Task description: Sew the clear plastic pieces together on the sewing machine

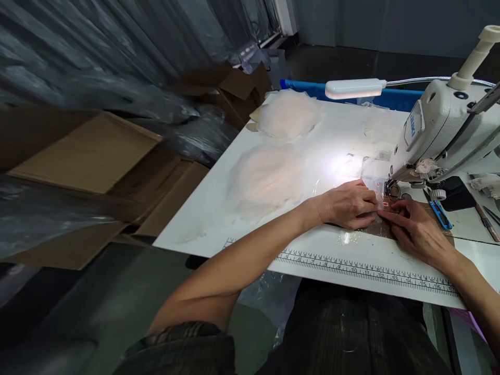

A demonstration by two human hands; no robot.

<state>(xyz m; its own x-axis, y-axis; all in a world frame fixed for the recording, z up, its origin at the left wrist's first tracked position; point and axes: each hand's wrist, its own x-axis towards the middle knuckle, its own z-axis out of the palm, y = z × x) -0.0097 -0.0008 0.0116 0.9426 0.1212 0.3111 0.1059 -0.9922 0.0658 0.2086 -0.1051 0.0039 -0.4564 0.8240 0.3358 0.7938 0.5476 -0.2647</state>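
A white sewing machine (437, 125) stands at the right of the white table. Just in front of its needle area, my left hand (351, 204) has its fingers curled on a small sheer white piece (378, 195) with red marks. My right hand (420, 229) lies close by on the right, thumb and fingers drawn together at the edge of that piece; whether fabric is between them is hidden. Beneath both hands is a brown surface (385, 228). Two piles of pale pink sheer fabric lie to the left, one nearer (267, 179) and one farther (289, 114).
Blue thread snips (439, 211) and a black phone-like object (451, 194) lie right of the needle. A white lamp (355, 89) hangs over the table's back. A printed ruler (367, 272) runs along the front edge. Open cardboard boxes (89, 156) stand at left.
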